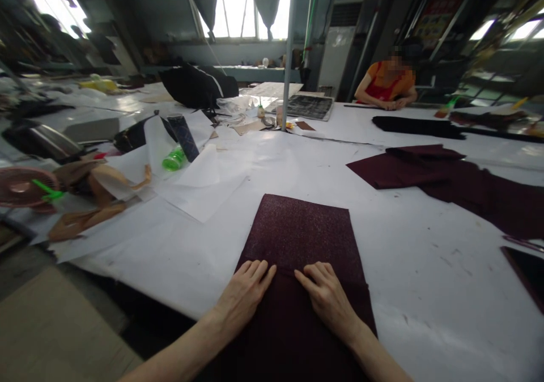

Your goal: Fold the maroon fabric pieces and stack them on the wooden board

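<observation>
White worktable (pixel 425 268). Left hand (pixel 243 290) and right hand (pixel 328 297) were curled, slightly apart, on the maroon cloth (pixel 306 229) at the near edge; couldn't tell if pinching it. White paper (pixel 199 192) lay left, loose maroon fabric (pixel 429 172) right.

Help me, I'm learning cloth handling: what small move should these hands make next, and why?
Probably slide the bare left hand and right hand gently apart, smoothing the flat dark maroon cloth: both rest on it, close together, at a crosswise line between its speckled and plain parts.
</observation>
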`<state>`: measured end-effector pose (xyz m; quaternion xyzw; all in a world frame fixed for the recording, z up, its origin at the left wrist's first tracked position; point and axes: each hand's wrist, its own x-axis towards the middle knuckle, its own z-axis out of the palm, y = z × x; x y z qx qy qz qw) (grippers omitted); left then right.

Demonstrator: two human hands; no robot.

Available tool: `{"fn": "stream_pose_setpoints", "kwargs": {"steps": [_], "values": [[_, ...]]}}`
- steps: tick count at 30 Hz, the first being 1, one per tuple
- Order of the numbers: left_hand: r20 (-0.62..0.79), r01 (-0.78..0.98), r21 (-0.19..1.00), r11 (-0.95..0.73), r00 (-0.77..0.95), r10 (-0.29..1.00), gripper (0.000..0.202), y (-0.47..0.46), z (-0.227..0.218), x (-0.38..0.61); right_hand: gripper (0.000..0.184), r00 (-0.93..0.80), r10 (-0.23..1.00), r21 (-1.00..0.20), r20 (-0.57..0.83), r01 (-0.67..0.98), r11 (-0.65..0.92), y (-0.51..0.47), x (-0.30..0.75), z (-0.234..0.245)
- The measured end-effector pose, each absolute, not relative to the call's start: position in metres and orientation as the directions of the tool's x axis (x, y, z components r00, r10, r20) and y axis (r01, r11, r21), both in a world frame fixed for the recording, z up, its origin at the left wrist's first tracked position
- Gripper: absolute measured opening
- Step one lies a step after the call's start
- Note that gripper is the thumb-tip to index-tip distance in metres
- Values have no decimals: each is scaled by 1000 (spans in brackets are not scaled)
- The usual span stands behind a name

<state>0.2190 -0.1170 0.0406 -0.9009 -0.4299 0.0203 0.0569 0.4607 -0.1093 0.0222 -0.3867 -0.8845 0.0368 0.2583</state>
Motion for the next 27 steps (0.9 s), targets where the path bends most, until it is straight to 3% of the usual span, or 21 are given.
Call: {"fn": "stream_pose_setpoints", "kwargs": {"steps": [8, 13, 18, 24, 27], "values": [[-4, 753, -177, -634, 644, 765, 69, -115, 40, 237, 27, -557, 718, -257, 418, 685, 681, -112, 475, 19], [59, 703, -185, -687, 706, 706, 64, -116, 35, 245, 26, -539, 724, -236, 430, 707, 666, -116, 486, 22], [11, 706, -204, -678, 694, 720, 71, -119, 36, 257, 28, -538, 736, -237, 410, 717, 656, -121, 498, 24], [85, 678, -188, -710, 732, 676, 68, -117, 30, 264, 27, -529, 740, -213, 415, 735, 644, -125, 511, 23], [57, 669, -194, -718, 738, 673, 69, -118, 32, 271, 27, -524, 734, -191, 432, 742, 643, -126, 518, 23]]}}
